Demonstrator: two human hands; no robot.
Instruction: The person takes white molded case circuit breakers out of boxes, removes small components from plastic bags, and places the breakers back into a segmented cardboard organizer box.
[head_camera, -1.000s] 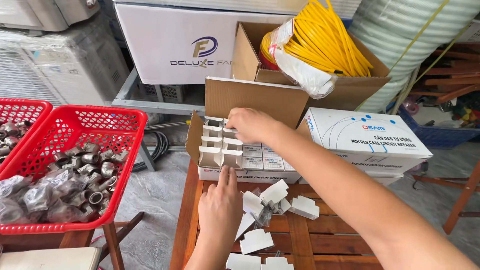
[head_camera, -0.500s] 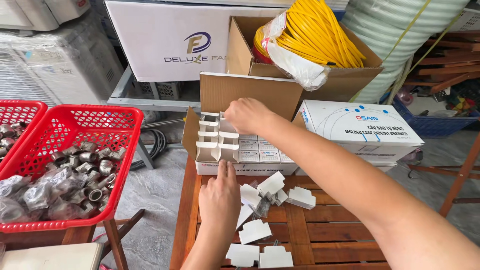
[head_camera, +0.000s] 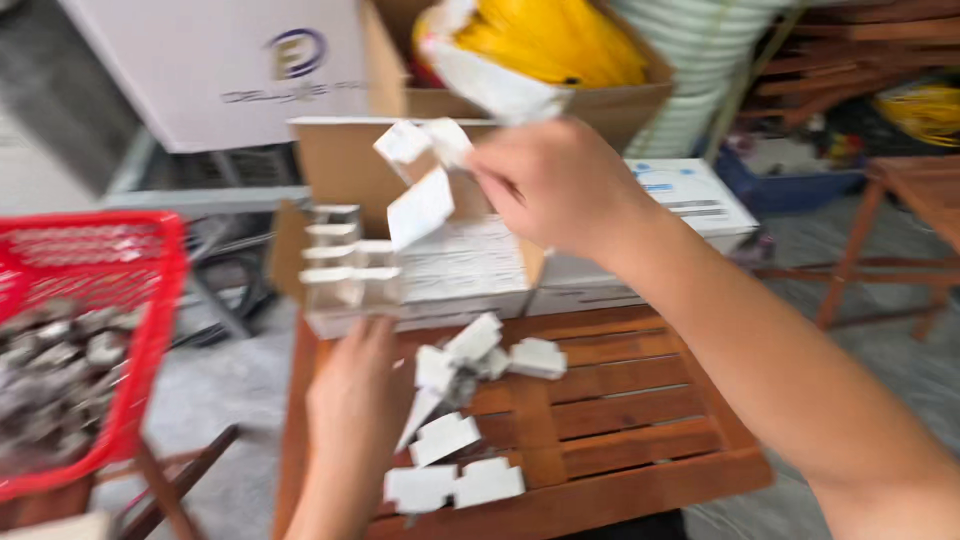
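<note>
A single camera, worn on the person's head, looks forward and steeply down from close above a slatted wooden table (head_camera: 610, 400). Both forearms enter from the bottom edge, the right hand (head_camera: 560, 185) raised close before the lens, the left hand (head_camera: 350, 400) lower over the table's near left corner. The view reaches past the table to cardboard boxes (head_camera: 500, 100) behind it, takes in a red basket (head_camera: 150, 300) at the left edge, and is blurred throughout.
</note>
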